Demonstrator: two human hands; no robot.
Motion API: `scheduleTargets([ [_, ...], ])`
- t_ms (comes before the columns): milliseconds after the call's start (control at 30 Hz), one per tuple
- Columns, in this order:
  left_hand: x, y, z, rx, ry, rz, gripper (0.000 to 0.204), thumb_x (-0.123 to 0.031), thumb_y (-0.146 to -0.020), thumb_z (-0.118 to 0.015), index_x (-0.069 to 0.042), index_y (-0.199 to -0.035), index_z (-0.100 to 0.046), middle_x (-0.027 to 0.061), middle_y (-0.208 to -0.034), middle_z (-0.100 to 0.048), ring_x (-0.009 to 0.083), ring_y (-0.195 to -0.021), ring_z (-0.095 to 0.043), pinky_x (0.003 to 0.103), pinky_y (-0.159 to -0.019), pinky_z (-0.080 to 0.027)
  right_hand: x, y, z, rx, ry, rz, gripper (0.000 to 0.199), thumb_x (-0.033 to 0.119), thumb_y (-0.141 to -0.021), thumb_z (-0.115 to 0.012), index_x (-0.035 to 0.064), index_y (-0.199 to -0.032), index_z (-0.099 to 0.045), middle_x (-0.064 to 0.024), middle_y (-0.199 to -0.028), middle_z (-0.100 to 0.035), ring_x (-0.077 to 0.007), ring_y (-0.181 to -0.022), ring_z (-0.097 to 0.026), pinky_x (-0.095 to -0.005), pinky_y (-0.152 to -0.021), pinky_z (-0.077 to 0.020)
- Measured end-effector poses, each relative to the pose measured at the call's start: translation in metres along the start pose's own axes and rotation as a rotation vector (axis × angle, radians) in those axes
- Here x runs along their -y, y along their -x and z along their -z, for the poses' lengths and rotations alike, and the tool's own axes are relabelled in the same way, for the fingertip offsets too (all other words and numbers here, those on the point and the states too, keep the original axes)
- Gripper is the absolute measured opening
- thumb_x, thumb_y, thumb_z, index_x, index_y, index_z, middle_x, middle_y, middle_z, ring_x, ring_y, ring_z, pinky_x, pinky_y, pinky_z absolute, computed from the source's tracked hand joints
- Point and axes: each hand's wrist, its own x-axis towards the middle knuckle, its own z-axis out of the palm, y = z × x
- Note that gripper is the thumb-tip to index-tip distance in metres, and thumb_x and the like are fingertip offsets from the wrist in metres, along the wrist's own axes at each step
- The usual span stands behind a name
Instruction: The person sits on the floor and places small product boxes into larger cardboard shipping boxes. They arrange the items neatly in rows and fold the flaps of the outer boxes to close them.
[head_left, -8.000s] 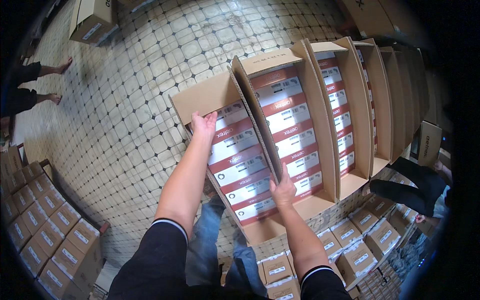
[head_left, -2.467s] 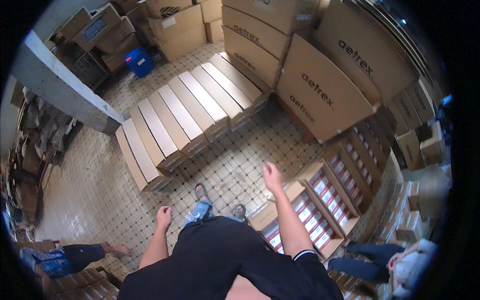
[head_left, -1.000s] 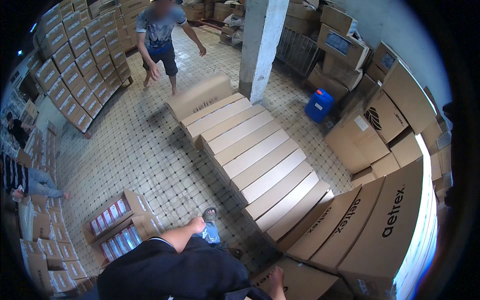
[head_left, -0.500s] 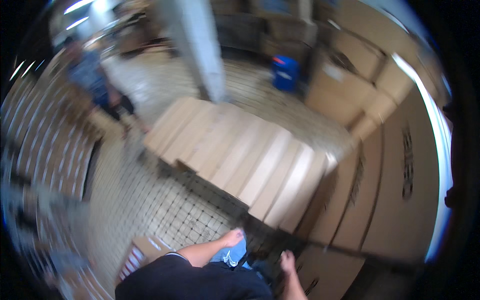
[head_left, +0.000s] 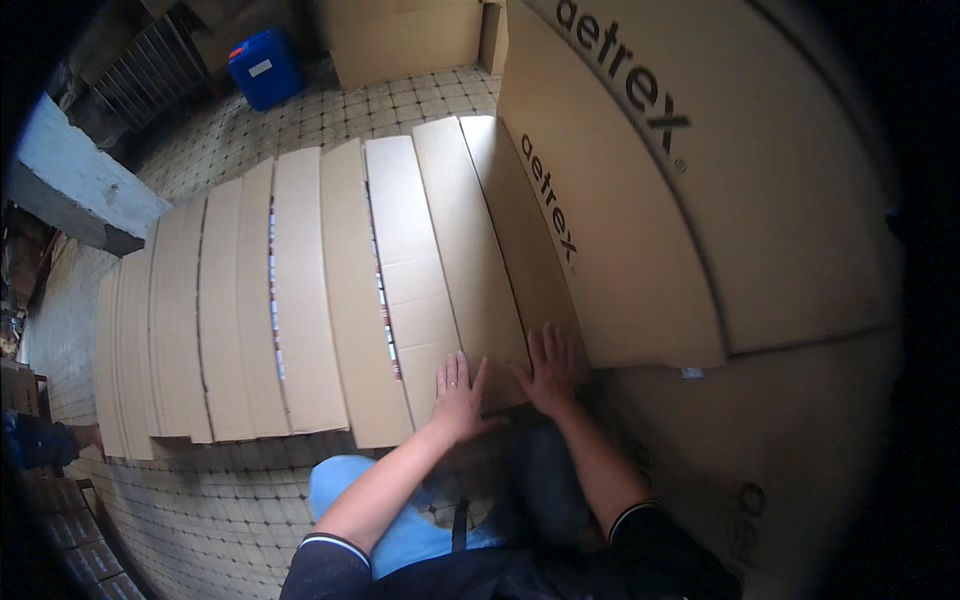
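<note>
A row of brown cardboard cartons (head_left: 300,300) with long top flaps stretches from left to right in front of me. Narrow gaps between some flaps show dark strips with bits of red, white and blue; what lies inside cannot be made out. My left hand (head_left: 460,402) rests on the near end of a flap toward the right of the row, fingers spread. Beside it my right hand (head_left: 550,372) lies flat on the neighbouring shaded flap (head_left: 515,230), fingers apart. Neither hand holds anything.
Large upright cartons (head_left: 640,230) with black print wall off the right side. A blue jerrycan (head_left: 265,70) with a red cap stands on the tiled floor behind the row. A pale pillar (head_left: 85,180) rises at the far left. Another person's sleeved arm (head_left: 45,440) reaches the row's left end.
I have turned to the right and come up close to the row of cartons. Both hands, earlier free in front of my body, now lie on the flaps.
</note>
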Motion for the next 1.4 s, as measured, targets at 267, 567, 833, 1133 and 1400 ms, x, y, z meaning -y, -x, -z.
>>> scheduleTargets([
  [267, -0.015, -0.015, -0.051, -0.337, -0.214, 0.023, 0.105, -0.063, -0.074, -0.071, -0.013, -0.155, -0.029, 0.0389, -0.145, -0.034, 0.0562, -0.137, -0.030, 0.066, -0.112, -0.024, -0.015, 0.007, -0.015, -0.056, -0.016, -0.006, 0.080, 0.055, -0.090, -0.061, 0.0094, -0.151, -0.038, -0.0235, -0.157, -0.029, -0.0418, -0.146, -0.026, -0.0574, -0.118, -0.0200],
  [567, -0.019, -0.005, -0.039, -0.169, 0.042, 0.095, 0.083, -0.030, -0.088, -0.062, 0.001, -0.153, -0.021, 0.0312, -0.110, -0.062, 0.0427, -0.100, -0.064, 0.050, -0.077, -0.055, -0.039, 0.021, 0.032, -0.078, -0.025, 0.254, 0.064, 0.041, -0.094, -0.060, 0.0062, -0.144, -0.042, -0.0273, -0.132, -0.051, -0.0453, -0.119, -0.054, -0.0541, -0.098, -0.0458],
  [833, -0.017, 0.011, -0.042, -0.408, 0.180, 0.080, 0.074, -0.014, -0.090, -0.054, 0.001, -0.152, -0.019, 0.0282, -0.071, -0.064, 0.0484, -0.066, -0.064, 0.059, -0.059, -0.050, -0.059, 0.004, 0.100, 0.102, -0.097, -0.220, 0.015, 0.005, -0.088, -0.054, -0.0018, -0.091, -0.067, -0.0265, -0.089, -0.069, -0.0421, -0.089, -0.070, -0.0495, -0.076, -0.0562],
  [1133, -0.018, -0.006, 0.026, -0.569, 0.231, 0.014, 0.070, -0.012, -0.088, -0.058, -0.014, -0.153, -0.031, 0.0248, -0.076, -0.067, 0.0438, -0.071, -0.067, 0.054, -0.064, -0.052, -0.040, -0.020, 0.142, -0.220, 0.277, 0.154, 0.011, 0.006, -0.086, -0.057, 0.0009, -0.095, -0.061, -0.0210, -0.085, -0.066, -0.0392, -0.083, -0.069, -0.0500, -0.073, -0.0558],
  [1400, -0.034, -0.019, 0.090, -0.646, 0.327, 0.059, 0.057, -0.012, -0.086, -0.064, -0.014, -0.142, -0.053, 0.0199, -0.080, -0.069, 0.0310, -0.071, -0.072, 0.041, -0.068, -0.056, -0.023, -0.057, 0.166, -0.433, 0.324, 0.157, 0.015, 0.007, -0.085, -0.058, 0.0030, -0.100, -0.060, -0.0171, -0.090, -0.064, -0.0347, -0.090, -0.068, -0.0454, -0.072, -0.0582],
])
